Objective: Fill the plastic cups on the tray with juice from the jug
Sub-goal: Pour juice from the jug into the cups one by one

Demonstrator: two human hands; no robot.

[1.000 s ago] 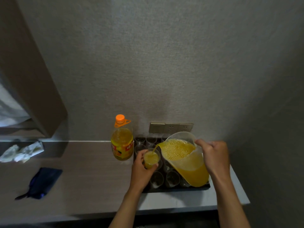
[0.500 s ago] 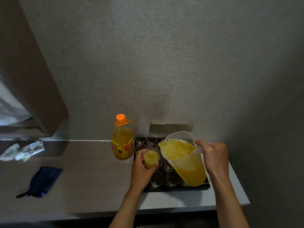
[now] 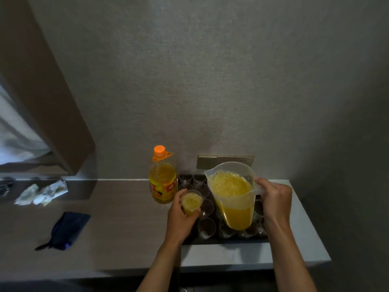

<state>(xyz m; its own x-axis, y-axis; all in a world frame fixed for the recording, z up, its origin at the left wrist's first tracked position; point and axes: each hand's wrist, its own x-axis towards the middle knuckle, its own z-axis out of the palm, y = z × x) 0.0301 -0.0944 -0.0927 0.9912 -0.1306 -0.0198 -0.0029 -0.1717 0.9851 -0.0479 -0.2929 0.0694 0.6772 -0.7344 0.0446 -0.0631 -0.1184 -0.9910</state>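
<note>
Against the grey textured wall [image 3: 210, 70], your counter [image 3: 117, 218] runs left to right, its top brownish on the left and pale at the right end, with a socket strip [image 3: 226, 160] just above its back edge. On the right part sits a dark tray [image 3: 210, 241] holding clear plastic cups [image 3: 207, 227]; those you can see look empty. Your right hand [image 3: 275, 202] curls round the handle of the clear jug [image 3: 233, 197], held above the tray. It is more than half full of foamy orange juice, tilted slightly, with its spout pointing up-left toward the wall and its long axis running from upper left down to lower right. Just left of the tray stands an upright juice bottle [image 3: 162, 182] with an orange cap. Your left hand [image 3: 181, 218] wraps its fingers and thumb round 1 small cup [image 3: 191, 203], nearly full of juice, upright over the tray's left edge. Far left lie a dark blue pouch [image 3: 67, 228] and crumpled paper [image 3: 42, 191].
</note>
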